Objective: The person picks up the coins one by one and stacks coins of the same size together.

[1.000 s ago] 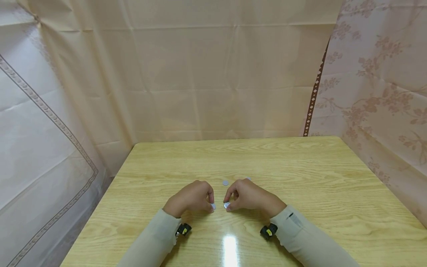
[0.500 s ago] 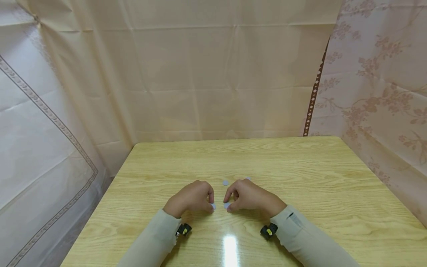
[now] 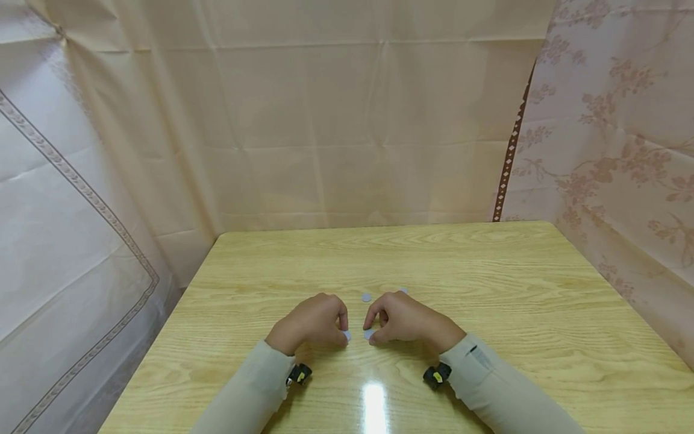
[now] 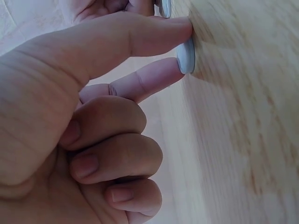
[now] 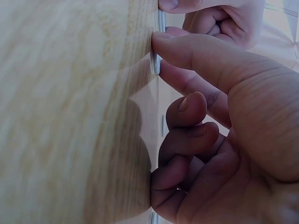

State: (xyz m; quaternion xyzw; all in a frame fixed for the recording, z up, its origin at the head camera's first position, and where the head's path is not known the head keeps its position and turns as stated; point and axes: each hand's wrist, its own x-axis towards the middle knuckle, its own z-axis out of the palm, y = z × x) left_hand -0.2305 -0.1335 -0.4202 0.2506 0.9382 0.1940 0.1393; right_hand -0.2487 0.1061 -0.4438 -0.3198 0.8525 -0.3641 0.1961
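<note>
Near the middle of the table, my left hand (image 3: 311, 319) pinches a small pale round disc (image 4: 187, 57) between thumb and index finger, right at the wood. Facing it, my right hand (image 3: 406, 316) holds a matching disc (image 5: 156, 64) the same way, thumb and index finger at its edges. A narrow gap separates the two discs in the head view. The other fingers of both hands are curled in. Beyond the hands lies a third flat disc (image 3: 366, 297). Another disc (image 3: 403, 290) shows just past the right hand's knuckles, partly hidden by them.
The wooden table (image 3: 260, 259) reaches back to a beige cloth curtain (image 3: 303, 120). A patterned cloth (image 3: 623, 150) hangs on the right side and a whitish one (image 3: 65, 241) on the left. Each wrist carries a small black camera (image 3: 436, 377).
The disc at the right hand glinted a second ago and now looks matt and flatter, with the right thumb shifted very slightly. The left hand and the other discs have stayed put.
</note>
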